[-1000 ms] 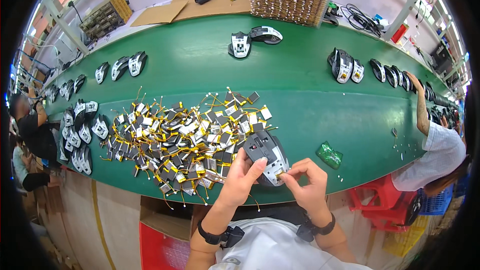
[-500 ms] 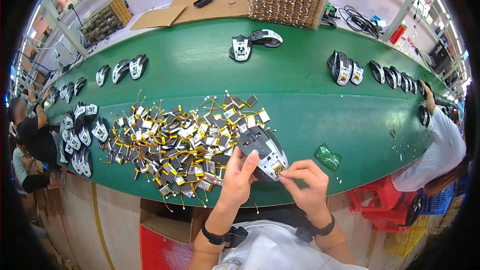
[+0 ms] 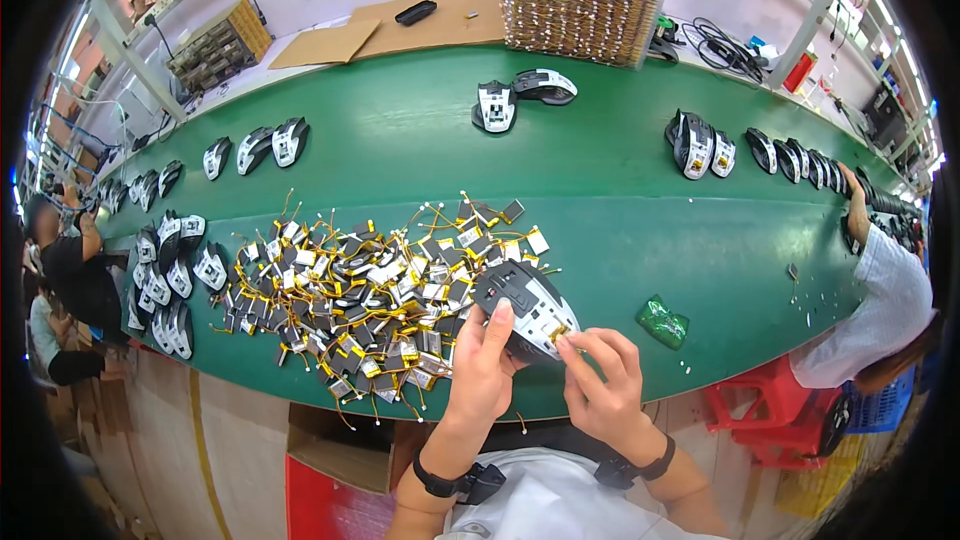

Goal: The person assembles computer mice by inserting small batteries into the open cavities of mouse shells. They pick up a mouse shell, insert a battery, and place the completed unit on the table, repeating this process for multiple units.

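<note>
Possibly, pressing too hard, the right hand (image 3: 606, 377) could bend the yellow part (image 3: 558, 334) on the mouse shell (image 3: 538, 314), lower centre of the frame. Its fingers touch the shell's lower-right end, any pinch unclear; the left hand (image 3: 481, 368) grasps the left side. Batteries (image 3: 370, 285) lie beyond, left of centre.

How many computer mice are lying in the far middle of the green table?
2: one computer mouse on the left, another mouse just to its right, turned sideways; none seems hidden there.
</note>
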Demonstrator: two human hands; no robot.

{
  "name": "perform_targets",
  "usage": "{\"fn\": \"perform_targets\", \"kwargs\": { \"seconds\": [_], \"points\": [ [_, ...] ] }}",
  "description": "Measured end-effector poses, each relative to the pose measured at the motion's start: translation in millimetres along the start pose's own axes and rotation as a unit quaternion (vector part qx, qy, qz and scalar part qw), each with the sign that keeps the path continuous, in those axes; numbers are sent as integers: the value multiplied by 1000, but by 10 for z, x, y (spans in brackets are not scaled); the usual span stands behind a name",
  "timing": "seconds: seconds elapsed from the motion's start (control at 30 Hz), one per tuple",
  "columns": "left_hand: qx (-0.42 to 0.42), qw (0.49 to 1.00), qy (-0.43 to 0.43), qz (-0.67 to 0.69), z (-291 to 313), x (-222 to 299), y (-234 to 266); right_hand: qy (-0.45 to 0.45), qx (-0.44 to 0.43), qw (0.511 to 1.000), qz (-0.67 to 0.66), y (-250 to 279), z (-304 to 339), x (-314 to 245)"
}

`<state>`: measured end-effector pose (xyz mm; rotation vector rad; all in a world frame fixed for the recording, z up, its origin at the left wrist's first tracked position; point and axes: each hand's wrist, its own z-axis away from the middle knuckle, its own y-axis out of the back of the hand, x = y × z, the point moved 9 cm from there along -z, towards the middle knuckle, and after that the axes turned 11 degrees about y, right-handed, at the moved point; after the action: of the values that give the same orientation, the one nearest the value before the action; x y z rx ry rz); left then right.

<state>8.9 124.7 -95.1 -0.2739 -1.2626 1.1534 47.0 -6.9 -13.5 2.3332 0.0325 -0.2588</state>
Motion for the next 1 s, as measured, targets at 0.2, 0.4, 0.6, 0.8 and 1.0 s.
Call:
{"fn": "perform_targets", "kwargs": {
  "seconds": [0.2, 0.4, 0.6, 0.8, 1.0],
  "points": [
    [-11, 1000, 17, -8, 48, -43, -57, 55, 13, 998, 29, 85, 33, 12],
    [-39, 998, 41, -9, 75, -128, -133, -5, 100, 993, -58, 120, 82, 156],
    [-42, 998, 50, -20, 45, -49, -127, 9, 98, 991, -86, 104, 129, 144],
    [-46, 996, 70, -26, 17, -119, -195, 50, 89, 994, -46, 163, 167, 180],
    [-24, 992, 74, -95, 6, -234, -290, 0, 68, 997, -43, 186, 181, 329]
  ]
}}
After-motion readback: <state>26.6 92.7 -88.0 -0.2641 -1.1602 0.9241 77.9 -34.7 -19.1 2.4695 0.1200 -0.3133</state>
